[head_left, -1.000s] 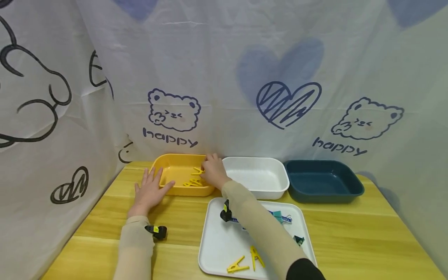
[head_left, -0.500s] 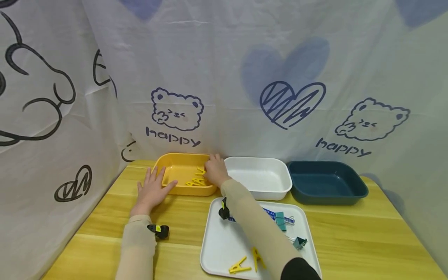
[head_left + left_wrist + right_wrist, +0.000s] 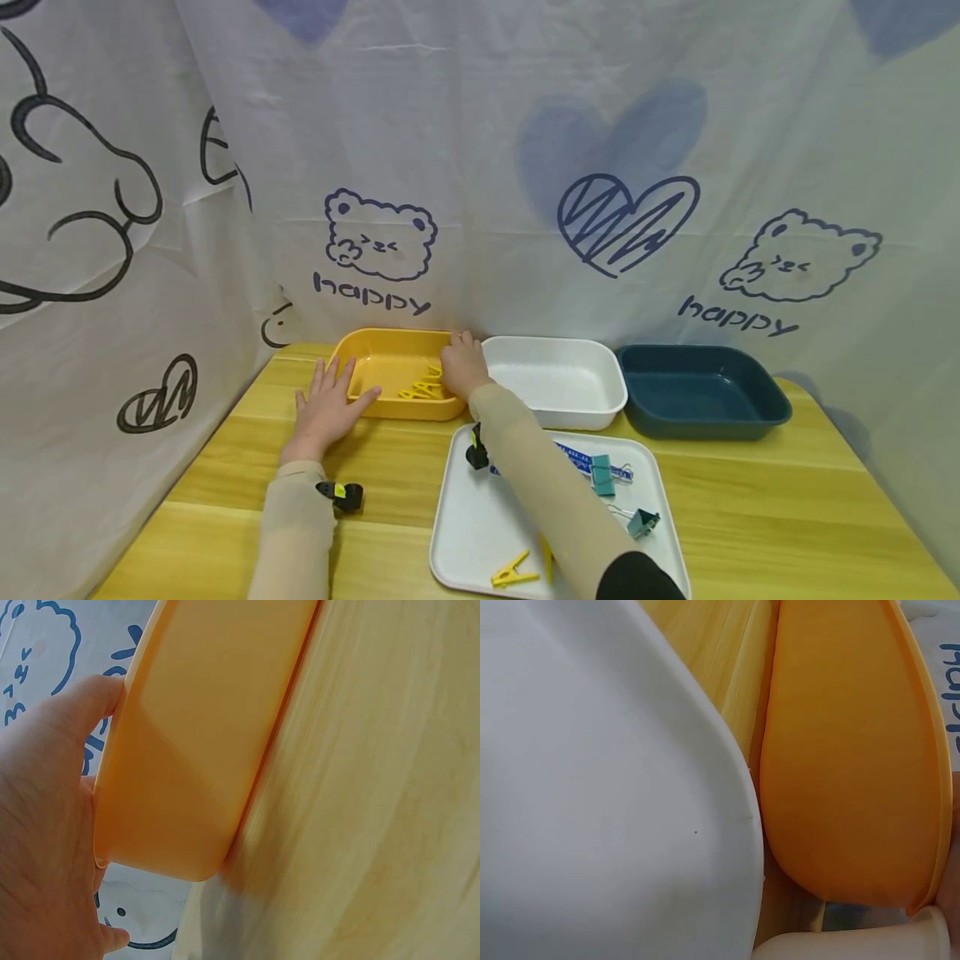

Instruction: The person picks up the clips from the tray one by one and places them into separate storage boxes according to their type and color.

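At the left end of the yellow bin [image 3: 397, 408], my left hand [image 3: 326, 417] touches the rim with its fingers spread and straight. Its thumb [image 3: 97, 697] meets the front rim in the left wrist view. My right hand [image 3: 463, 367] is at the bin's right end, its fingers bent over the rim. Its fingertips are hidden, so what they hold does not show. Several yellow clips [image 3: 423, 390] lie in the bin close to these fingers. Only a sliver of the right hand [image 3: 951, 892] shows in the right wrist view, beside the bin's rim.
A white bin [image 3: 555, 417] and a dark teal bin [image 3: 705, 425] stand in a row to the right. In front lies a white tray [image 3: 472, 508] bearing a yellow clip [image 3: 514, 571], teal binder clips [image 3: 602, 475] and a blue printed strip [image 3: 573, 457], partly under my right forearm.
The yellow clips beside my right hand have shifted slightly, the upper one lower and nearer the others. Both hands stay almost in place. The head view has turned slightly left.
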`<state>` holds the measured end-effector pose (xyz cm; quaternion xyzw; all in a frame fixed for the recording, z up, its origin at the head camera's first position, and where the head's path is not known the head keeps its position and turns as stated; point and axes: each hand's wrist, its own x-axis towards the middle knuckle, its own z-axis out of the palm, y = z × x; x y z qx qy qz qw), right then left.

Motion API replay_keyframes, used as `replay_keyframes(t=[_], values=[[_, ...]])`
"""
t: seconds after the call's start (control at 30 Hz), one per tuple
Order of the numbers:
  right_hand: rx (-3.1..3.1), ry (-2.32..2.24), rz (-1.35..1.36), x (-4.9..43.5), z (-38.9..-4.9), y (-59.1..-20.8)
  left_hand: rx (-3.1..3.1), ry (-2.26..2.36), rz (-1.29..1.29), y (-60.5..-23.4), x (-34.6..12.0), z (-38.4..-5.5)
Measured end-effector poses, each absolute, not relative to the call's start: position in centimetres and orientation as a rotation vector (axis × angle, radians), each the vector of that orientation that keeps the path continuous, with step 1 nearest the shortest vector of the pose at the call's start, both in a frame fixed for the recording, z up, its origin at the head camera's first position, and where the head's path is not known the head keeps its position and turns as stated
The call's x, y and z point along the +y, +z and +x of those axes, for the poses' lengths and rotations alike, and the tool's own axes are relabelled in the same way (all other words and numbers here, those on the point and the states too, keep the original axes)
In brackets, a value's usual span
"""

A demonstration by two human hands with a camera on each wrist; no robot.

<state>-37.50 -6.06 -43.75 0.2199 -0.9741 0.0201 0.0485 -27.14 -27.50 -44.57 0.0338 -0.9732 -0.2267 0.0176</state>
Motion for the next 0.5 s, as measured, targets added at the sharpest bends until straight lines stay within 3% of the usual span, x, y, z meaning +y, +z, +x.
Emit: replay_keyframes(t=[0.5], values=[[-2.997,-0.018,0.663,-6.4,-37.76,-44.07,-3.01,-0.703,0.098,-44.91,-27.68,-27.29]])
